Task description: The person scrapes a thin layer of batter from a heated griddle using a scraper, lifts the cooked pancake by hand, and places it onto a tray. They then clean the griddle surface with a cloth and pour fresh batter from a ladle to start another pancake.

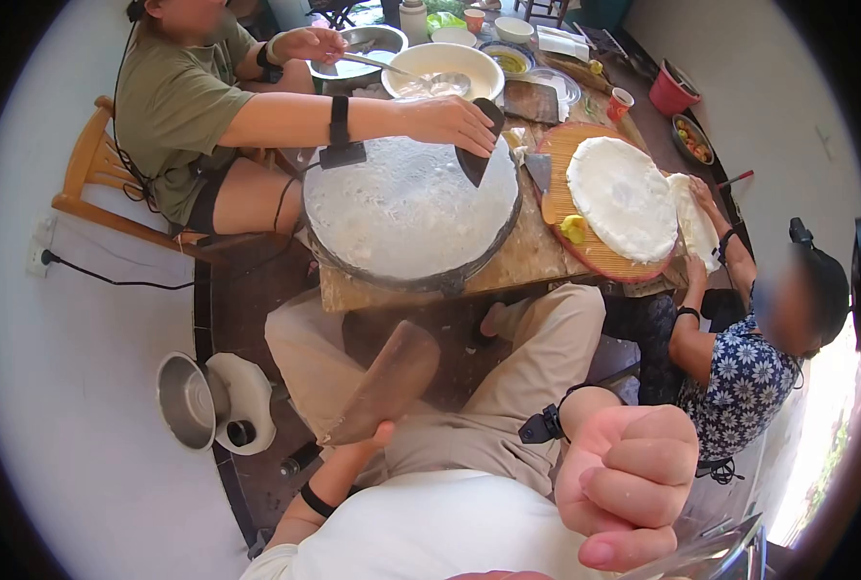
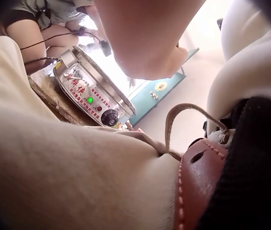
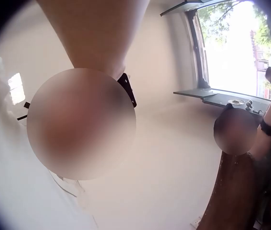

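Observation:
In the head view, the wearer's left hand (image 1: pixel 371 445) is low over the lap and grips the lower edge of a brown, slightly curved board (image 1: pixel 387 382), which tilts up to the right. The wearer's right hand (image 1: pixel 633 478) is raised at the lower right, fingers curled into the palm, nothing visible in it. Bare skin of the left hand (image 2: pixel 145 43) fills the top of the left wrist view. At the top of the right wrist view is blurred skin of the right hand or forearm (image 3: pixel 97 28); a brown board (image 3: pixel 229 191) shows lower right.
A round griddle (image 1: pixel 401 213) with a whitish surface stands in front; another person's hand (image 1: pixel 455 126) holds a dark scraper (image 1: pixel 481 145) over it. To the right, someone handles white sheets beside a round woven tray (image 1: pixel 558 208). A white bowl (image 1: pixel 488 72) holds batter and a ladle.

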Demonstrator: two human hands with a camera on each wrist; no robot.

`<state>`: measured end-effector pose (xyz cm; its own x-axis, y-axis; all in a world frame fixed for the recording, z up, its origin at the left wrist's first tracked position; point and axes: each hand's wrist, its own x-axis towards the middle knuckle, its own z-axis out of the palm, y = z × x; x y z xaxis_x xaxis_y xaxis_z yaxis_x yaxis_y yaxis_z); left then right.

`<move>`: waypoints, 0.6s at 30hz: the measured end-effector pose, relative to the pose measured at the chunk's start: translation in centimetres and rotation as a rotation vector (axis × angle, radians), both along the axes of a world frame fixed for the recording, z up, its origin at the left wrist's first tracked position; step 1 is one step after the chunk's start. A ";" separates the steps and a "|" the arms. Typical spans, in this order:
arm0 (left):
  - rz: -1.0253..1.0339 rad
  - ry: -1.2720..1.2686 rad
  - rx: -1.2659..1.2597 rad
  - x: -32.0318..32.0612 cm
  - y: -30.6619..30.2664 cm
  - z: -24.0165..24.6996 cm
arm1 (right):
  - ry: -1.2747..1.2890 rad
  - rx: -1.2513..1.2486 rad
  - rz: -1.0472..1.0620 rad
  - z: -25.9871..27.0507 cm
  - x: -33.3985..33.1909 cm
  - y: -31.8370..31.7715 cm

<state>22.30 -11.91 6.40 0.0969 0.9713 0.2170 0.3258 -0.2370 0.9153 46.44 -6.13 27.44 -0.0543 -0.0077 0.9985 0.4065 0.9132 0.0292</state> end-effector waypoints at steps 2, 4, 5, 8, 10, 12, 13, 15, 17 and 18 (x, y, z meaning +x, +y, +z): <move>-0.085 -0.041 0.008 -0.5 0.2 -0.6 | 0.024 -0.008 -0.025 0.5 -0.1 -0.1; -0.140 -0.081 -0.030 -0.9 0.4 -0.8 | 0.035 -0.038 -0.038 0.3 -0.1 -0.3; -0.132 -0.109 -0.025 -0.9 0.3 -1.2 | 0.033 -0.055 -0.038 0.0 -0.2 -0.3; -0.118 -0.153 0.004 -0.8 1.0 -2.0 | -0.226 -0.151 0.210 0.0 0.1 0.5; -0.123 -0.129 0.000 -0.9 1.4 -1.6 | -0.425 -0.164 0.401 0.9 0.1 1.9; -0.178 -0.115 -0.069 -1.0 2.0 -0.8 | -0.563 -0.089 0.541 2.4 -1.0 3.6; -0.200 -0.106 -0.099 -1.0 2.3 -0.3 | -0.473 -0.034 0.485 2.0 -0.9 3.7; -0.187 -0.112 -0.072 -0.6 2.9 0.1 | -0.300 0.078 0.379 -0.1 -0.8 3.3; -0.198 -0.071 -0.063 -0.1 3.5 0.9 | -0.146 -0.202 0.273 -2.2 -0.1 3.3; -0.215 -0.027 -0.064 0.2 4.2 1.6 | -0.065 -0.364 0.217 -3.4 0.1 3.6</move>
<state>22.55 -7.74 8.00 0.2983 0.9408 0.1608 0.2488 -0.2393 0.9385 46.52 -2.56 24.06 -0.1527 0.3261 0.9329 0.2121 0.9328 -0.2913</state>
